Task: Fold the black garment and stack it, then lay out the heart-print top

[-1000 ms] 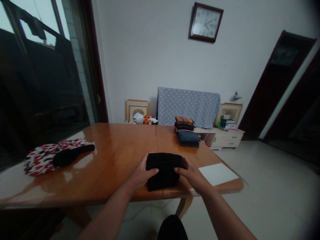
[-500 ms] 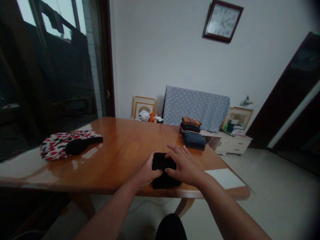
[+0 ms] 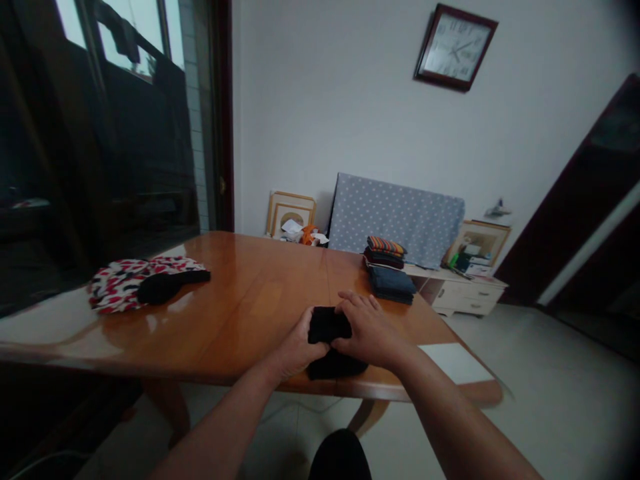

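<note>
A black folded piece of clothing (image 3: 336, 363) lies at the near edge of the wooden table, its upper part doubled over into a small block. My left hand (image 3: 299, 343) grips the left side of that block, thumb on the near face and fingers mostly hidden behind. From the right, my right hand (image 3: 367, 330) pinches the same cloth with thumb and index finger, its other fingers stretched out above the table. What kind of garment it is cannot be made out.
The wooden table (image 3: 250, 300) carries a stack of folded clothes (image 3: 390, 280) at the back right, white paper (image 3: 455, 362) at the right edge, and a red-and-white patterned cloth (image 3: 117, 283) with a black item (image 3: 163, 288) at the left. A low white cabinet (image 3: 463, 295) stands behind.
Both hands keep hold of the black clothing, its folded upper part slightly more raised and compact. The whole view has shifted a little, so things appear slightly further right.
</note>
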`<state>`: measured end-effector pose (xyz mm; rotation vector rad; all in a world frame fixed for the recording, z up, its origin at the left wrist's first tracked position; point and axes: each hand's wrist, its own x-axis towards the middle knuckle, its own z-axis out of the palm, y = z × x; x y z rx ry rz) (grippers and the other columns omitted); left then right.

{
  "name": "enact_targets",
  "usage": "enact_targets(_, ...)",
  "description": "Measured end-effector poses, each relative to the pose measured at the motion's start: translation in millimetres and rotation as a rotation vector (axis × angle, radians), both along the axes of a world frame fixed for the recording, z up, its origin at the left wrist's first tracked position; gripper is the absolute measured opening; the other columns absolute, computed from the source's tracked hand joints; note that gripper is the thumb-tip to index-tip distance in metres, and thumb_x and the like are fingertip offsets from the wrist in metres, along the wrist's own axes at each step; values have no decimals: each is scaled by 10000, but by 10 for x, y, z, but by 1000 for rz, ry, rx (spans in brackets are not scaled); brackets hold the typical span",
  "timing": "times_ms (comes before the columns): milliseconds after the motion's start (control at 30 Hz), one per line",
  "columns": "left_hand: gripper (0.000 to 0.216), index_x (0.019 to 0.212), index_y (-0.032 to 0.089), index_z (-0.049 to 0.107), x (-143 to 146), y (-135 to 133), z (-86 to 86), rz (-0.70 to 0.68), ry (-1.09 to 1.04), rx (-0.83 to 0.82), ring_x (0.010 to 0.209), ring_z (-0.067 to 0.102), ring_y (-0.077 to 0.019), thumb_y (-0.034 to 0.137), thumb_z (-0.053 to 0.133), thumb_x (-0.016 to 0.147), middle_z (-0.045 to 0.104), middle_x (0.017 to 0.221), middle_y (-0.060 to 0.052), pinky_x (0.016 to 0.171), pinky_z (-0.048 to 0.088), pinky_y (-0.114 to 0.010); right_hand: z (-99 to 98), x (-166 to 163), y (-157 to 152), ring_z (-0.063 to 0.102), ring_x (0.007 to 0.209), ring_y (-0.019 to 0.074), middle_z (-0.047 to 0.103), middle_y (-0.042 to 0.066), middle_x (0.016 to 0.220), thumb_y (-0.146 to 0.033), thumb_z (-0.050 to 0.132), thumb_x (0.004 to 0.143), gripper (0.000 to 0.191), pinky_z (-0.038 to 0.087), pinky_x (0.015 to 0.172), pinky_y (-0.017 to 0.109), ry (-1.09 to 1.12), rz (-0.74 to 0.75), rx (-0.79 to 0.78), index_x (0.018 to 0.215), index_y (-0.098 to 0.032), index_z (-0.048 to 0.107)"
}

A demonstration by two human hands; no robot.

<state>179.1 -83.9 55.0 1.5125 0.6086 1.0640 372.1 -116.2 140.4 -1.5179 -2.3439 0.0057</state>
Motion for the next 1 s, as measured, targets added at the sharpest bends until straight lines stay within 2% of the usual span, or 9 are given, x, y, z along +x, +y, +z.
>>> enact_targets(200, 635, 1335, 230, 459, -19, -2, 25, 1, 38, 20, 1078, 561, -265, 156, 674, 742, 605, 1172, -81, 931, 440, -402, 16, 6, 10, 490, 1208, 325, 555, 111, 1321, -312, 778, 662, 423, 271, 1051, 499, -37, -2, -23, 1040, -235, 604)
enact_targets(333, 605, 1307, 216, 478, -17, -7, 75, 1, 53, 55, 1099, 556, -264, 152, 680, 741, 604, 1190, -85, 958, 425, -407, 60, -12, 6, 556, 1015, 251, 634, 63, 1100, -233, 729, 698, 244, 371, 869, 359, -5, 22, -18, 916, -227, 619)
enact_targets(433, 572, 1281, 210, 497, -4, -3, 83, 2, 42, 71, 1114, 556, -268, 186, 707, 749, 613, 1182, -86, 971, 418, -409, 68, -4, -8, 563, 858, 197, 645, 32, 920, -192, 670, 740, 147, 357, 731, 295, 69, 13, -33, 875, -225, 621)
enact_targets(533, 532, 1245, 204, 515, 11, 2, 82, -11, 27, 54, 1090, 571, -269, 241, 733, 761, 626, 1147, -84, 958, 432, -411, 40, 26, -22, 558, 775, 179, 645, 19, 835, -198, 622, 785, 115, 326, 665, 281, 129, -6, -28, 895, -231, 620)
enact_targets(867, 501, 1225, 179, 529, 72, 33, 4, -39, -21, 11, 1104, 567, -267, 297, 738, 785, 625, 1160, -95, 950, 446, -402, -37, 67, -48, 559, 786, 185, 646, 22, 823, -230, 596, 823, 68, 335, 680, 281, 137, -56, 40, 889, -216, 606)
enact_targets(933, 453, 1203, 179, 523, 85, 38, 0, -25, -30, 4, 1081, 576, -251, 288, 712, 806, 627, 1133, -84, 938, 451, -392, -28, 57, -65, 577, 813, 188, 665, 27, 885, -236, 609, 816, 148, 352, 699, 280, 131, -67, 23, 963, -213, 612)
enact_targets(1000, 428, 1198, 192, 509, 92, 39, 13, -12, -34, 5, 1083, 576, -234, 258, 692, 816, 624, 1139, -73, 932, 453, -373, -15, 41, -82, 601, 904, 205, 680, 53, 1031, -256, 637, 805, 329, 381, 758, 291, 123, -68, 19, 1128, -213, 597)
